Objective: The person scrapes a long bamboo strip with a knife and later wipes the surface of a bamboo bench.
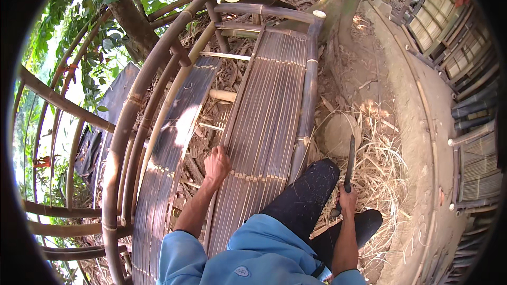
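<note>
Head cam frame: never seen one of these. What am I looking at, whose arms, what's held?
There is no machine here. A person wears a wide fisheye camera on the head, looking down, so straight poles bend near the rim. The two forearms coming from the lower edge are the wearer's own.

The left hand rests on the edge of a long panel of thin bamboo slats, which lies in a frame of thick bamboo poles. The right hand grips a long dark knife, its blade pointing away from the body over dry straw on the ground. The dark-trousered knee sits against the panel.
</note>
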A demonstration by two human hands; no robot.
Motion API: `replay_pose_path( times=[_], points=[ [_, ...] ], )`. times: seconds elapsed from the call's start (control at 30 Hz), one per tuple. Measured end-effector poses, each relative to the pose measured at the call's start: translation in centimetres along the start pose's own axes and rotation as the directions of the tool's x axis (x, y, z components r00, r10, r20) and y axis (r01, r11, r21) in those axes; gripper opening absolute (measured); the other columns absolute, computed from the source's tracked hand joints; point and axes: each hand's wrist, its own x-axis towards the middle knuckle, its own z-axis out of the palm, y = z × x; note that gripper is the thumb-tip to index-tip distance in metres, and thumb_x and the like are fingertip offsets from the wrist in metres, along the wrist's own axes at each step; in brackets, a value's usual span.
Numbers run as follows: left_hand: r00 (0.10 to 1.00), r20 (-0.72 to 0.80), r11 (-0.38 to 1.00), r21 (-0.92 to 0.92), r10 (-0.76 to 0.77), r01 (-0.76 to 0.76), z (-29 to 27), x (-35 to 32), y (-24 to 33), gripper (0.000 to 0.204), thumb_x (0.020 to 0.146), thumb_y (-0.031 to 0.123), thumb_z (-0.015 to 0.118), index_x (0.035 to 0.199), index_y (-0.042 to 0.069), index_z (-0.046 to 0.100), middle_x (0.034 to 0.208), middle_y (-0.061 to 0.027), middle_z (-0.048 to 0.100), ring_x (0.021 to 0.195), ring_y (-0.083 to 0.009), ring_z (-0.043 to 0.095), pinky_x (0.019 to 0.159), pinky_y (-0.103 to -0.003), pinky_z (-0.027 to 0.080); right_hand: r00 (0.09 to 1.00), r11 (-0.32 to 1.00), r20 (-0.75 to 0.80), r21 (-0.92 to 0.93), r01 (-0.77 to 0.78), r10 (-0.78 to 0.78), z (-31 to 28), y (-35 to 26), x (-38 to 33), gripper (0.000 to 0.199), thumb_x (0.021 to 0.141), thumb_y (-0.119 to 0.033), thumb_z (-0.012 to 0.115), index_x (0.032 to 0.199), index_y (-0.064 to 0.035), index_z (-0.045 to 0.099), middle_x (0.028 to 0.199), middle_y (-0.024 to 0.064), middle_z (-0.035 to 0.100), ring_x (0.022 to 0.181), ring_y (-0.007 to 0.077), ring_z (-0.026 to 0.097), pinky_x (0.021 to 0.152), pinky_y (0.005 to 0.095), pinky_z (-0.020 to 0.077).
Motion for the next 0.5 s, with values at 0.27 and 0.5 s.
replay_pose_path(
  times=[0.27,0.5],
  points=[
    [0.995,-0.001,0.993,-0.058,-0.100,0.100,-0.5,0.1,0.1,0.028,0.071,0.005,0.061,0.097,-0.003,0.053,0.086,-0.0232,0.061,0.078,-0.0386,0.064,0.066,-0.054,0.053,0.999,1.000,-0.025,-0.010,0.025,-0.025,0.1,0.0,0.0,0.020,0.098,-0.020,0.067,0.092,-0.0053,0.055,0.061,0.0021,0.052,0.045,0.0130,0.052,0.041,0.0307,0.0437],
    [0.967,-0.230,0.978,-0.201,-0.110,0.063,-1.8,0.2,-3.7,0.029,0.084,0.010,0.061,0.110,-0.003,0.057,0.088,-0.0117,0.057,0.070,-0.0194,0.051,0.057,-0.039,0.047,0.999,0.999,-0.023,-0.031,0.024,-0.025,0.3,-0.3,-0.1,0.020,0.096,-0.018,0.067,0.092,-0.0050,0.053,0.062,0.0023,0.052,0.046,0.0135,0.052,0.042,0.0315,0.0441]
  ],
)
